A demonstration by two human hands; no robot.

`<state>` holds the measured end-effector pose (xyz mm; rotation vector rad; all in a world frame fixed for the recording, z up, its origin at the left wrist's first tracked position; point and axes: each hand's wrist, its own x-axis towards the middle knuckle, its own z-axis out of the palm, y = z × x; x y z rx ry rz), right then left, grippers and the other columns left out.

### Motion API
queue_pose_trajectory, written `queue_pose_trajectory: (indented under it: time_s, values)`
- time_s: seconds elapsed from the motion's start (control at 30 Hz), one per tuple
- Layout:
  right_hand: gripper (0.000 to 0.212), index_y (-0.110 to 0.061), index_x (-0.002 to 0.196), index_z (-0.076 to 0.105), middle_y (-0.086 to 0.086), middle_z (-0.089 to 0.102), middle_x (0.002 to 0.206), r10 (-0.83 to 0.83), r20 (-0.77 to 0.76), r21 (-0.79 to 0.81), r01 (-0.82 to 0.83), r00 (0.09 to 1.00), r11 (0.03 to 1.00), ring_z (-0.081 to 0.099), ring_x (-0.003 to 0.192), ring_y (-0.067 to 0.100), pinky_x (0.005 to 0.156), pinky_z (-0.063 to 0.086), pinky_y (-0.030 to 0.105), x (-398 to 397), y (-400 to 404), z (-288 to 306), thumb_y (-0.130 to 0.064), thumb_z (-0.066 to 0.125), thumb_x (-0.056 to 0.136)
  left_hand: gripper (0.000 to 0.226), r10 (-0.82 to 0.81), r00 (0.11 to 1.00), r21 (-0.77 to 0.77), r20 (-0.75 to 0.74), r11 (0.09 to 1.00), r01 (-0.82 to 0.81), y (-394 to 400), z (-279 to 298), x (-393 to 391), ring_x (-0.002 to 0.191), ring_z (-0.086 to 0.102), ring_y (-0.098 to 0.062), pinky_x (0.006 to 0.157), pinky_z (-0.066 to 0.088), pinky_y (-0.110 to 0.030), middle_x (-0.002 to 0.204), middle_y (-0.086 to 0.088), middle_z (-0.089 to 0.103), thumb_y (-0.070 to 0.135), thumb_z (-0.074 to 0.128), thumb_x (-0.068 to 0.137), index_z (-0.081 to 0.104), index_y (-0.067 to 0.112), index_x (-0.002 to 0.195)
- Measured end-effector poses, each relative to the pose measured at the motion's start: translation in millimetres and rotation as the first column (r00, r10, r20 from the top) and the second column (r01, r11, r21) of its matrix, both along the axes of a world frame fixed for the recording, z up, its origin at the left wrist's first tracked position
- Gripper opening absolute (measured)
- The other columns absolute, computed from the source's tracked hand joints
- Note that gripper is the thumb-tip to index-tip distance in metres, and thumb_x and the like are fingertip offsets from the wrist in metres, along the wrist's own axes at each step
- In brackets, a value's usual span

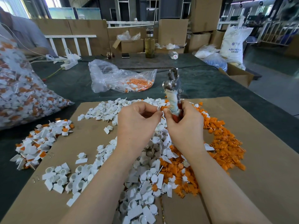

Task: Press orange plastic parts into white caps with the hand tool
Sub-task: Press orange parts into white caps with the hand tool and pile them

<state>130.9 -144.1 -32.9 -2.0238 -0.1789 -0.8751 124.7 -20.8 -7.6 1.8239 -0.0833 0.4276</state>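
My left hand (137, 122) pinches a white cap (159, 109) between thumb and fingertips. My right hand (184, 122) grips the hand tool (172, 92) by its cloth-wrapped red handles, metal jaws pointing up and away. An orange part (163, 108) sits between the fingertips of both hands, right against the white cap. Both hands hover above a pile of loose white caps (137, 175). A heap of orange parts (223, 146) lies to the right on the cardboard sheet (267, 159).
A heap of joined white-and-orange pieces (40, 143) lies at the left. A large full plastic bag (21, 88) stands far left, a smaller open bag (118, 78) beyond the cardboard. A glass bottle (149, 44), a phone (125, 55) and boxes stand at the back. Another person sits back left.
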Motion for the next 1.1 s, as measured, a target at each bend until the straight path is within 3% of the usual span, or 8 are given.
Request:
queue_pose_trajectory:
  time_s: [0.3,0.5,0.67,0.77,0.83,0.9,1.0,1.1]
  values:
    - [0.014,-0.025,0.091,0.055,-0.019,0.056,0.070,0.059,-0.096,-0.007,-0.060,0.994,0.998,0.058,0.073,-0.008,0.056,0.043,0.009,1.7,-1.7,1.0,-0.022,0.069,0.089,0.014,0.001,1.000,0.008,-0.014,1.000,-0.001,0.8,-1.4,1.8,0.065,0.067,-0.003,0.061,0.055,-0.016,0.069,0.013,0.072,0.014,0.078,0.080,0.073,0.024,0.072]
    - [0.012,-0.021,0.089,0.056,-0.018,0.049,0.062,0.141,-0.169,-0.040,-0.150,0.975,0.988,0.052,0.057,-0.003,0.050,0.036,0.010,3.4,-4.0,2.4,-0.014,0.065,0.088,0.011,0.047,0.998,0.021,-0.045,0.999,-0.046,2.9,-3.5,4.4,0.063,0.065,-0.003,0.058,0.052,-0.017,0.068,0.012,0.071,0.023,0.079,0.080,0.071,0.024,0.073]
    - [0.021,-0.028,0.081,0.054,-0.022,0.056,0.063,0.249,-0.243,0.030,-0.249,0.938,0.968,0.049,0.056,0.001,0.050,0.036,0.014,2.1,-8.6,6.8,-0.012,0.064,0.088,0.013,0.078,0.995,0.016,-0.068,0.997,-0.077,3.9,-3.2,5.5,0.071,0.070,-0.014,0.073,0.059,-0.039,0.070,0.006,0.072,0.026,0.078,0.083,0.069,0.022,0.074]
    - [0.009,-0.019,0.095,0.064,-0.007,0.065,0.078,0.317,-0.294,0.107,-0.299,0.902,0.948,0.060,0.071,0.013,0.064,0.052,0.033,1.1,-13.8,9.5,-0.012,0.065,0.089,0.013,0.049,0.994,-0.106,-0.096,0.993,-0.059,6.8,-3.0,6.4,0.070,0.072,-0.014,0.079,0.060,-0.040,0.069,0.007,0.073,0.020,0.078,0.084,0.068,0.021,0.075]
    - [0.010,-0.013,0.098,0.064,0.010,0.066,0.085,0.352,-0.330,0.126,-0.329,0.876,0.936,0.062,0.080,0.028,0.075,0.052,0.048,-0.1,-16.9,11.5,-0.012,0.065,0.088,0.011,0.025,0.994,-0.202,-0.105,0.978,-0.046,9.1,-3.4,8.2,0.069,0.073,-0.012,0.080,0.059,-0.037,0.068,0.005,0.073,0.016,0.077,0.084,0.068,0.018,0.077]
    - [0.008,-0.008,0.096,0.063,0.018,0.062,0.086,0.381,-0.356,0.129,-0.359,0.853,0.924,0.059,0.078,0.034,0.074,0.049,0.052,-0.9,-20.0,12.8,-0.010,0.065,0.088,0.011,0.003,0.995,-0.282,-0.099,0.959,-0.031,10.9,-4.2,10.6,0.069,0.073,-0.014,0.077,0.058,-0.033,0.068,0.003,0.073,0.012,0.075,0.086,0.067,0.016,0.078]
    - [0.011,-0.002,0.096,0.062,0.022,0.058,0.085,0.409,-0.406,0.110,-0.401,0.817,0.909,0.051,0.071,0.028,0.070,0.045,0.050,-1.5,-23.7,14.0,-0.008,0.064,0.087,0.010,-0.020,0.997,-0.354,-0.079,0.935,-0.010,12.5,-4.7,13.3,0.067,0.072,-0.013,0.072,0.058,-0.027,0.069,0.000,0.071,0.009,0.073,0.087,0.067,0.013,0.080]
    - [0.020,0.003,0.101,0.060,0.027,0.060,0.095,0.439,-0.467,0.104,-0.445,0.768,0.889,0.057,0.085,0.041,0.079,0.047,0.054,-1.4,-25.8,13.7,-0.010,0.066,0.087,0.009,-0.017,0.999,-0.384,-0.041,0.923,0.000,15.2,-5.5,14.7,0.064,0.069,-0.010,0.068,0.057,-0.021,0.067,0.003,0.069,0.008,0.071,0.088,0.066,0.011,0.081]
